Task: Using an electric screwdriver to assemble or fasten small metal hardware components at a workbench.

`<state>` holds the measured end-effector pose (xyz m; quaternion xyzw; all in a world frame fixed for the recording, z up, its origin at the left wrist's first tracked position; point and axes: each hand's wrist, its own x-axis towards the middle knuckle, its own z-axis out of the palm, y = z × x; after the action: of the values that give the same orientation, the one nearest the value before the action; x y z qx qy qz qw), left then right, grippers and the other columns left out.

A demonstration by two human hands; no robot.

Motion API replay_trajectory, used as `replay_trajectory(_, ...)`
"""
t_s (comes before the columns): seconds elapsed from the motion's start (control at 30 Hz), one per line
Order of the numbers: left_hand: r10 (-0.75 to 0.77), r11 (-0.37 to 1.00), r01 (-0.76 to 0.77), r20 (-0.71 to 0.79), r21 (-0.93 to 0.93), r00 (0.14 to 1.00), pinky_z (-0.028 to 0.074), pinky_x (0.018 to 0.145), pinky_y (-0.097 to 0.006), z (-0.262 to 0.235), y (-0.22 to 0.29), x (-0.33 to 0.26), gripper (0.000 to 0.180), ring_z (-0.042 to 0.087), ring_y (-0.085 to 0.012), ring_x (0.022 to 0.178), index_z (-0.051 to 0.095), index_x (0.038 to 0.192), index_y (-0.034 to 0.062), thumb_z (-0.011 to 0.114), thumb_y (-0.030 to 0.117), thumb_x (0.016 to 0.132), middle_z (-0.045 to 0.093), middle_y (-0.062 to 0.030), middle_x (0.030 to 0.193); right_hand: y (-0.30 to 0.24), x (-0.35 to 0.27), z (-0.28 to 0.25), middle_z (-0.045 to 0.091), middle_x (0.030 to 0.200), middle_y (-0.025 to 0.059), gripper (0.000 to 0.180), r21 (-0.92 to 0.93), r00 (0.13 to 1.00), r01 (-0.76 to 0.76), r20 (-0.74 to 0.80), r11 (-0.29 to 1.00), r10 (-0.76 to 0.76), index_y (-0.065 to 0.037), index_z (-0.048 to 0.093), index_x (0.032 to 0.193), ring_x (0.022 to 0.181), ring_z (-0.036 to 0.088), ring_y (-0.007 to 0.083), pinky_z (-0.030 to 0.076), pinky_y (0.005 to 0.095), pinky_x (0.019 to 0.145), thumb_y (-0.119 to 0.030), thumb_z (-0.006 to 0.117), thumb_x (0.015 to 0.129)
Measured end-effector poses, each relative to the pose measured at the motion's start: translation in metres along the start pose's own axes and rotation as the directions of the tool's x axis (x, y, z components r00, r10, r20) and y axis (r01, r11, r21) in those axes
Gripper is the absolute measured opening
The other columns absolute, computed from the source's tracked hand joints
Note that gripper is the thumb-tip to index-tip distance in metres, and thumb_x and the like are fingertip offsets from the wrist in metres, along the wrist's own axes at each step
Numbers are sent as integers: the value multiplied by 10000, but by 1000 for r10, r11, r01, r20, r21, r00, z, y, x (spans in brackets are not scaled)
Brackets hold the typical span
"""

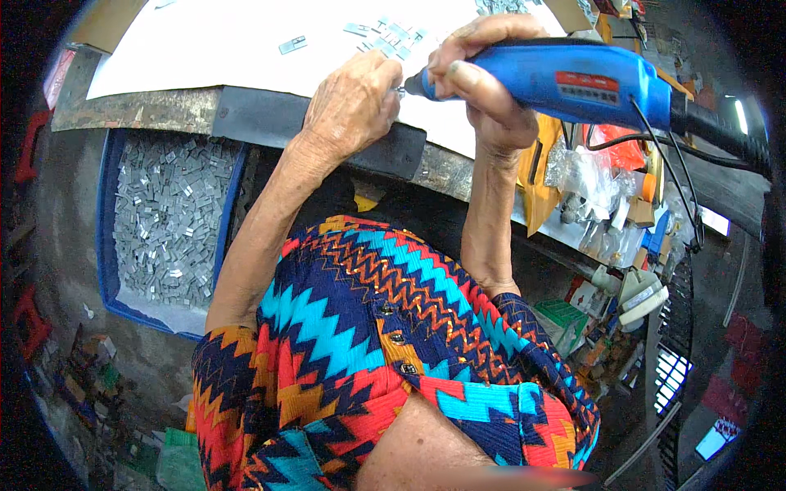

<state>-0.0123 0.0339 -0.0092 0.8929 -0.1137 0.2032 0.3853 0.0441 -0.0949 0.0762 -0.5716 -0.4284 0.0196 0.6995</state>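
My right hand [483,78] grips a blue electric screwdriver [573,82] held level, its tip pointing left. My left hand [354,105] is closed around something small right at that tip, near the front edge of the white work surface [205,49]; the part itself is hidden by my fingers. Several small grey metal pieces [385,37] lie on the white surface just beyond my hands. A black cable [720,135] runs from the rear of the screwdriver to the right.
A blue crate [106,221] filled with several small grey metal parts stands low at the left. Plastic bags, boxes and tools [614,213] crowd a shelf at the right. The bench has a dark front edge [270,114]. Litter lies on the floor at lower left.
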Motion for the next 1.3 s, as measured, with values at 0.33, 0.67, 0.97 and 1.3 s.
replay_trajectory(0.33, -139, 977, 147, 62, -157, 988, 450, 538, -316, -5, 1, 1, 150, 554, -199, 553, 572, 851, 26, 593, 109, 728, 550, -93, 632, 2, -3, -10, 521, 694, 175, 310, 171, 992, 95, 67, 981, -107, 29, 460, 949, 518, 496, 204, 445, 356, 545, 21, 497, 642)
replay_trajectory(0.67, -188, 962, 201, 84, -185, 978, 426, 512, -294, -9, 4, 2, 158, 523, -173, 527, 589, 859, 17, 600, 117, 738, 530, -79, 597, -19, -9, -37, 537, 717, 179, 306, 114, 973, 199, -140, 973, -183, 12, 476, 960, 500, 505, 185, 441, 381, 554, -73, 501, 666)
replay_trajectory(0.97, -194, 955, 216, 124, -205, 973, 415, 514, -273, -19, 5, 4, 152, 509, -123, 545, 577, 855, -11, 603, 98, 751, 549, -79, 626, -15, -24, -43, 559, 715, 169, 251, 32, 912, 133, -395, 991, -110, 9, 484, 930, 519, 531, 195, 468, 351, 554, -7, 518, 682)
replay_trajectory(1.3, -289, 955, 294, -103, 35, 952, 434, 569, -263, -59, -23, -4, 94, 534, -127, 617, 581, 831, 0, 591, 75, 776, 582, -70, 694, 8, -18, -58, 573, 658, 137, 209, -169, 827, 104, -533, 980, -180, -13, 486, 883, 540, 549, 191, 465, 335, 558, -2, 564, 690)
